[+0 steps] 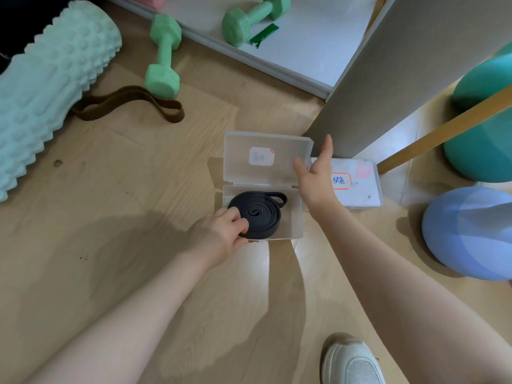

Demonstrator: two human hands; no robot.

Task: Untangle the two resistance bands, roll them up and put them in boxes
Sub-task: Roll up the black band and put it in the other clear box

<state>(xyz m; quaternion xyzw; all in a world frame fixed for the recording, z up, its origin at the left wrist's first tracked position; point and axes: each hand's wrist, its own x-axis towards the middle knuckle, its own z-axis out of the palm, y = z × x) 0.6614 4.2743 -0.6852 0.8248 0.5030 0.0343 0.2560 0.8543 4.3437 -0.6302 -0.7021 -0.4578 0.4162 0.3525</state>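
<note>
Floor (110,206) of pale wood carries everything we see, so we work from the biggest pieces down. At far left lies the knobbly mint foam roller (52,87); on the right sit a teal ball (482,139) and a blue ball (471,231).

Nearer the middle, the open clear box (293,217) stands with its lid (266,156) tilted up, and a second closed box (357,187) with a handwritten label lies just beside it on the right. A green dumbbell (163,59) rests by the roller.

The brown band (130,102) lies loose and unrolled on the floor, one end under the dumbbell, well apart from both boxes. The black band (257,214) is coiled inside the open box.

Our left hand (219,236) pinches the coil's near edge, its grip closed on the black band. Our right hand (315,173) is spread and released at the lid's right edge.

We judge the task roughly half done: one band boxed, lid not yet closed, brown band unrolled and unboxed.
</note>
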